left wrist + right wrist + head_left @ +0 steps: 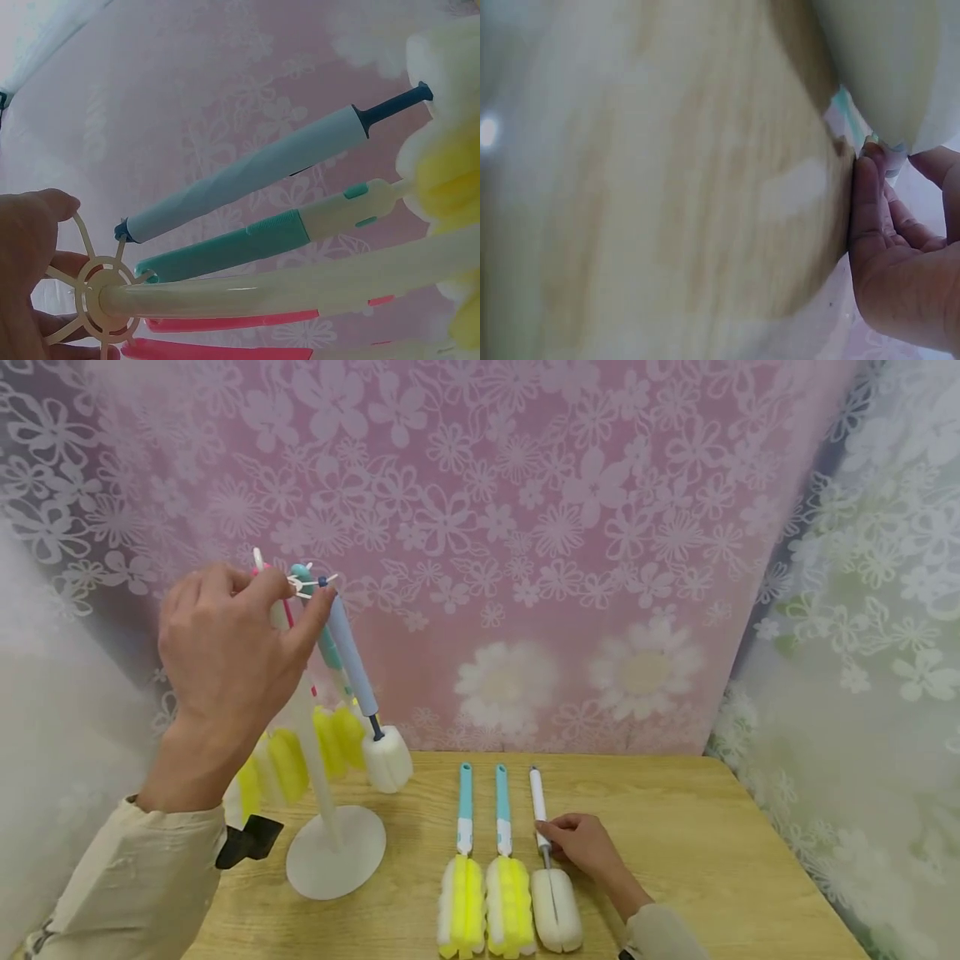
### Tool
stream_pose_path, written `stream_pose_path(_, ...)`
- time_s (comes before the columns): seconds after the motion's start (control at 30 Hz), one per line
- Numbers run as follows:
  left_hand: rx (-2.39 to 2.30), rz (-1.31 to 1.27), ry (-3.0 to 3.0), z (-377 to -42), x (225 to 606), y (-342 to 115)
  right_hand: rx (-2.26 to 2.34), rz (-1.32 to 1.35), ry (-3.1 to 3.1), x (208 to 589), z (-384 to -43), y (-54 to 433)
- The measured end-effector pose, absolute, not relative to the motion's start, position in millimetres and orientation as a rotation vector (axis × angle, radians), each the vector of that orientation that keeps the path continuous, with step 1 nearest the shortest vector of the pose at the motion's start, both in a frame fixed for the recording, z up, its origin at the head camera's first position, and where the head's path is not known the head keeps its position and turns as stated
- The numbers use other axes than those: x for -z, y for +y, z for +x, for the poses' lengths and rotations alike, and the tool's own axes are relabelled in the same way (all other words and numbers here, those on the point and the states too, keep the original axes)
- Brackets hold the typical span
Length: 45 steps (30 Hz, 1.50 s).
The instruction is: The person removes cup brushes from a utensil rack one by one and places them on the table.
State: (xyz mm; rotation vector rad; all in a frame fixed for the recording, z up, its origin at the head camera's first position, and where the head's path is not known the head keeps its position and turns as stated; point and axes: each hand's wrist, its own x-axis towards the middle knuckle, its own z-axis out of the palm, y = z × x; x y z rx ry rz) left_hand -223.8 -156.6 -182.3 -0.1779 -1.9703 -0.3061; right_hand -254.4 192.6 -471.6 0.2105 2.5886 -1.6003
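My left hand grips the spoked hook ring at the top of a white stand. A sponge brush with a light blue handle hangs from one of its hooks, white foam head down. Beside it hang a brush with a teal handle and two with pink handles. Low on the right, my right hand pinches the white handle of a sponge brush lying on the table. That brush's pale foam head fills the upper corner of the right wrist view.
Two teal-and-white bottle brushes with yellow and white sponge heads lie side by side, left of the white-handled one. The stand's round base rests on the wooden table. Flower-patterned curtains close in the back and sides.
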Motion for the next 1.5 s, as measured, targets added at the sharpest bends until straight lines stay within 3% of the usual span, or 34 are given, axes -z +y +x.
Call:
stream_pose_path(0.37, 0.310, -0.105, -2.060, -220, 179, -156, 1.790, 0.164, 2.378, 471, -253, 201)
stream_pose_path(0.63, 0.188, -0.166, -2.119, -213, 183, -155, 1.804, 0.109, 2.467, 432, -258, 204)
stream_pose_path(1.07, 0.167, -0.216, -2.182, -207, 175, -157, 1.926, -0.540, 2.415, 320, -256, 124)
stream_pose_path(1.5, 0.175, -0.214, -2.256, -201, 171, -162, 1.960, -0.950, 2.387, 278, -250, 45)
